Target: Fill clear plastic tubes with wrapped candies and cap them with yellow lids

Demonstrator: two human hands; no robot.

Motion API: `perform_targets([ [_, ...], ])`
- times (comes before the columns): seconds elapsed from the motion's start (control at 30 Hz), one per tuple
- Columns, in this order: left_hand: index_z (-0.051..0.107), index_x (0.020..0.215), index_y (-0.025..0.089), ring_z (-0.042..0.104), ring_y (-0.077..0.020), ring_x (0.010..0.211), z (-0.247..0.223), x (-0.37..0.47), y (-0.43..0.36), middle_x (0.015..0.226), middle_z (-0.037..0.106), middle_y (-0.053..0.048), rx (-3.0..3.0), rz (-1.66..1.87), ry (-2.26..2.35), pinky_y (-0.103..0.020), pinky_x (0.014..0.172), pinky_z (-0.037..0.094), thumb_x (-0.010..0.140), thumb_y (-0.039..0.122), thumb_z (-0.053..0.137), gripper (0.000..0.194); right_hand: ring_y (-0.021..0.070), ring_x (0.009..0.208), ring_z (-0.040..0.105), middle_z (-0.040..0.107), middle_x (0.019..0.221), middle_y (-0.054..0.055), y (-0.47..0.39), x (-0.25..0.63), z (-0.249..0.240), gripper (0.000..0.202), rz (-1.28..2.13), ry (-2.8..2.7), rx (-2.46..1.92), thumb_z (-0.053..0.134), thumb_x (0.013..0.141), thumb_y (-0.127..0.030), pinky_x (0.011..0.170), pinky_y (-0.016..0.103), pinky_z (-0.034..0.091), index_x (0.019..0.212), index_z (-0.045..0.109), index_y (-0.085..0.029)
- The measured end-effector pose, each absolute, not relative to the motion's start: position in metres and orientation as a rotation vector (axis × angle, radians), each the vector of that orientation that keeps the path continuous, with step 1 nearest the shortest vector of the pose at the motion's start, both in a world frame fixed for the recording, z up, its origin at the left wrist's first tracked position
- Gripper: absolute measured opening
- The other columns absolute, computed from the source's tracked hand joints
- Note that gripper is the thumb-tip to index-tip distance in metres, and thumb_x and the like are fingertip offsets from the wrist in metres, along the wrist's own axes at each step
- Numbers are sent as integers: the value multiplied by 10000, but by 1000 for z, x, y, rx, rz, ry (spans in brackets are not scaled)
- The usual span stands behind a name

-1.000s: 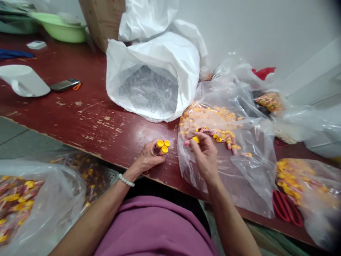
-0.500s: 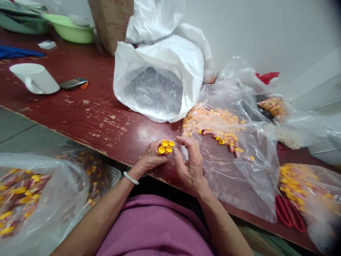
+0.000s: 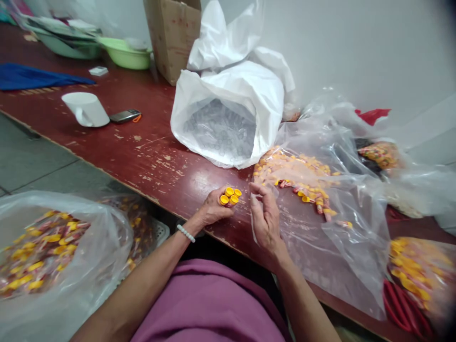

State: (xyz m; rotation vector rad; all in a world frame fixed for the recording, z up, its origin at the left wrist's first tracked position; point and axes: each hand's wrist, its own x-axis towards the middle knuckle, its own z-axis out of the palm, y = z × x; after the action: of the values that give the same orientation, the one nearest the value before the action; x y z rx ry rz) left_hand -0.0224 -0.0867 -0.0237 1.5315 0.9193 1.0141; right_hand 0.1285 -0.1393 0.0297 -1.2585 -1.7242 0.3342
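My left hand (image 3: 213,208) is wrapped round a small bunch of yellow-capped tubes (image 3: 230,196), held upright over the table edge with the round caps facing up. Their lower parts are hidden in my fingers. To the right, my right hand (image 3: 265,216) is raised with fingers apart and nothing visible in it. It is close to the edge of a clear plastic bag (image 3: 352,280) lying on the table. In that bag's mouth lie many more yellow-capped tubes (image 3: 302,166) with reddish contents, some spilling toward me.
A white sack (image 3: 274,90) of clear empty-looking tubes (image 3: 221,128) stands at the back. Left are a white mug (image 3: 89,109), a phone-like device (image 3: 124,116), basins and a cardboard box (image 3: 174,42). Below the table edge sits a large bag (image 3: 110,237) of capped pieces.
My view has turned somewhat left, so the scene sits further right. My right hand has drawn away from the bunch, while my left hand still grips it.
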Motion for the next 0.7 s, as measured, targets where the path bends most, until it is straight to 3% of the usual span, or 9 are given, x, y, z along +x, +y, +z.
perform_targets([
  [0.1,541,809,153,460,-96,628,-24,-23,-83,709,524,43,1458,1036,867,-207,583,388,560,125,648,272,267,1263,420,476,1346,126,-132,126,23,486,90,-2008,-1201,498,886,-370,1059,498,324,1333,411,-199],
  [0.2,548,768,153,472,-106,644,-22,-22,-80,709,540,38,1405,1073,895,-220,609,410,512,103,673,289,303,1234,445,485,1337,165,-128,116,12,630,52,-2208,-1124,572,829,-447,1017,521,376,1365,390,-172],
  [0.4,593,802,134,504,-108,659,-25,-18,-76,731,577,14,1177,1102,791,-226,623,441,478,89,737,357,283,1151,534,581,1233,117,-111,113,8,437,376,-2054,-1123,511,843,-494,980,498,423,1187,577,-234],
  [0.53,597,903,134,485,-75,572,-21,-36,-95,754,581,-1,973,1162,844,-194,499,412,500,150,762,435,281,1248,474,487,1369,103,-113,124,2,517,538,-1681,-1309,488,835,-544,956,446,457,1283,516,-289],
  [0.7,619,884,122,507,-73,567,0,-134,-145,793,610,-17,865,1436,1137,-190,476,432,513,158,763,400,273,1005,625,625,1170,79,-137,136,-17,454,578,-1817,-1388,519,811,-555,941,490,471,1147,599,-261],
])
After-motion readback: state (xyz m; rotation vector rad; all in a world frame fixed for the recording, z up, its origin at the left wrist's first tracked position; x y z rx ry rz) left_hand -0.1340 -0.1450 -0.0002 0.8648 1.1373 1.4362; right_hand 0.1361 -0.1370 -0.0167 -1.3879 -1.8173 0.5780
